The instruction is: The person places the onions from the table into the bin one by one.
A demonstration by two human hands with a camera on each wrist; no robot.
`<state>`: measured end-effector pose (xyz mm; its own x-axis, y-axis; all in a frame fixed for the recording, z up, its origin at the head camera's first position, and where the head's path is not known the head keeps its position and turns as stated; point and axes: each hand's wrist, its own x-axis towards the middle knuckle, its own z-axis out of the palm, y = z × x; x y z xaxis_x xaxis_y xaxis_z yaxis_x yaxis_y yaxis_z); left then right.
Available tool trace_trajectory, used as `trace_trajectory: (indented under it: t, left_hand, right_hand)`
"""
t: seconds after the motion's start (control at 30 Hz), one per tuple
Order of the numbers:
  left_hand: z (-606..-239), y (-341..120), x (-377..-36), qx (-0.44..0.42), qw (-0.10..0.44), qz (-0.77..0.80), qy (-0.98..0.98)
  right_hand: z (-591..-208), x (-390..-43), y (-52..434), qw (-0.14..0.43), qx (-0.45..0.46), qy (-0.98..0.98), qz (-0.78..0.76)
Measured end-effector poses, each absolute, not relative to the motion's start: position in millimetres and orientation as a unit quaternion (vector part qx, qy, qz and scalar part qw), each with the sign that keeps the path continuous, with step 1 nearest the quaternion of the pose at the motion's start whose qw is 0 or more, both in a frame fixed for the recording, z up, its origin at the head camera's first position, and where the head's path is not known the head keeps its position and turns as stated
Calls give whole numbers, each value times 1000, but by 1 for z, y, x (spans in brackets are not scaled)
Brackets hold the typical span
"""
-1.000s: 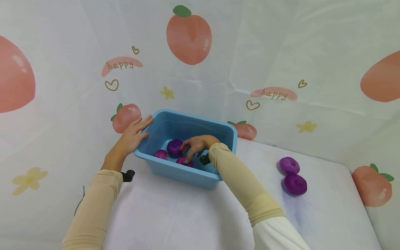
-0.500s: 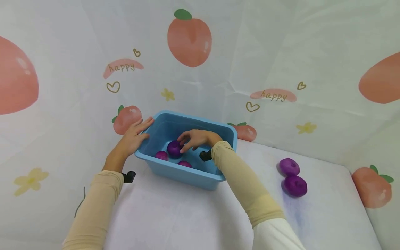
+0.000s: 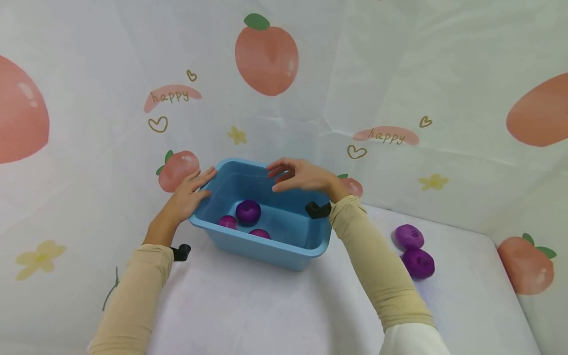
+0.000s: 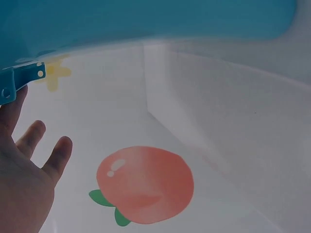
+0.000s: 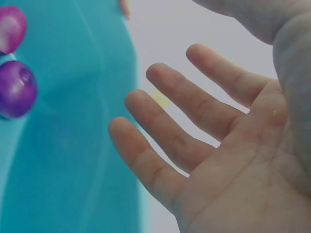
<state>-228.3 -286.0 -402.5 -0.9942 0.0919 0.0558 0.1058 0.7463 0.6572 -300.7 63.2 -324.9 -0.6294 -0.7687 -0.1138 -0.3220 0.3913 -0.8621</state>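
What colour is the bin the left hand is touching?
Light blue; the bin shows best in the head view, left hand on its rim.

The head camera is looking forward and down from above the near edge of the surface (image 3: 266,305), taking in the blue tub (image 3: 266,249) and both hands. The left wrist camera is sitting close beneath the tub's rim (image 4: 146,22), facing the printed backdrop (image 4: 146,187). The right wrist camera is looking past the palm into the same tub (image 5: 63,145).
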Motion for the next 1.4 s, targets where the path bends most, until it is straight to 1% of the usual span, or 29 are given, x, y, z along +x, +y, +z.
trace_trajectory:
  t: [0.23,0.37,0.5,0.73,1.0,1.23,1.4]
  left_hand:
    - [-400,-287,-230,-57,13,-351,-935]
    - [-397,-290,-228,-56,16,-349,-935]
    - [-397,-291,-227,-59,13,-352,-934]
    - [-399,-292,-228,-64,9,-348,-935]
    - [-398,-292,-228,-65,6,-351,-934]
    - [-397,-293,-227,-58,2,-352,-934]
    - [-397,-292,-228,-61,4,-355,-933]
  right_hand:
    - [-307,-293,122,171,-304,826,-442]
    - [-304,-290,152,139,-280,841,-442]
    - [-309,-286,184,117,-234,856,-446]
    - [-331,-278,242,85,-165,879,-440]
    - [-360,-259,296,84,-107,906,-401]
    - [-385,-243,329,92,-73,916,-383]
    - [-410,-238,353,93,-34,918,-383]
